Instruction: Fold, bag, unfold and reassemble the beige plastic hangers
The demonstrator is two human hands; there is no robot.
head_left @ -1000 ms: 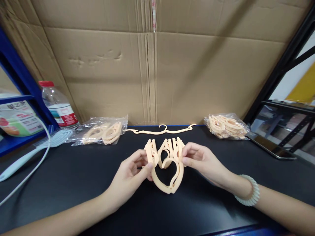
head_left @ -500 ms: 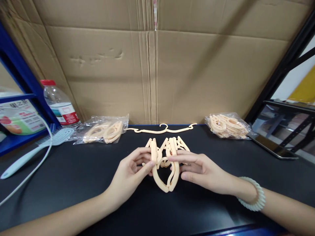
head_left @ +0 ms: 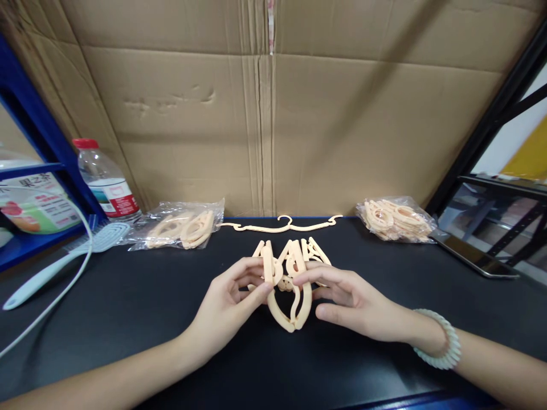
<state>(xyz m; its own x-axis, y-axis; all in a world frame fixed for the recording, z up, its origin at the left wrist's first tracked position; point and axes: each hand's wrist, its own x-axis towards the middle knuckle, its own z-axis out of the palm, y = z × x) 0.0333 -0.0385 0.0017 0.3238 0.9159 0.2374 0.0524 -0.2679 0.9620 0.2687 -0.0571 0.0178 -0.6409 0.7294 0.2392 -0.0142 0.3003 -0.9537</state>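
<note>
A cream plastic folding clothes hanger (head_left: 304, 310) is folded into a narrow V with its point toward me. My left hand (head_left: 233, 296) is closed on its left arm, thumb in front and fingers partly hidden behind. With my right hand (head_left: 346, 296) I hold the right arm, index fingertip across its front and another finger behind; the thumb stands apart from it. Just behind lie more folded cream hangers (head_left: 318, 253), partly covered by my hands. An unfolded hanger (head_left: 273, 229) lies farther back on the black table (head_left: 273, 370).
Plastic bags of folded hangers lie at back left (head_left: 175, 228) and back right (head_left: 395, 219). At left are a light-blue hairbrush (head_left: 64, 267), a white cable (head_left: 77, 273) and a red-capped bottle (head_left: 109, 185). A dark tablet-like panel (head_left: 474, 253) stands right. Cardboard (head_left: 273, 125) walls the back.
The held hanger's right arm has turned slightly, showing more of its broad face. The curved piece between the arms no longer shows as before. Both hands have hardly moved.
</note>
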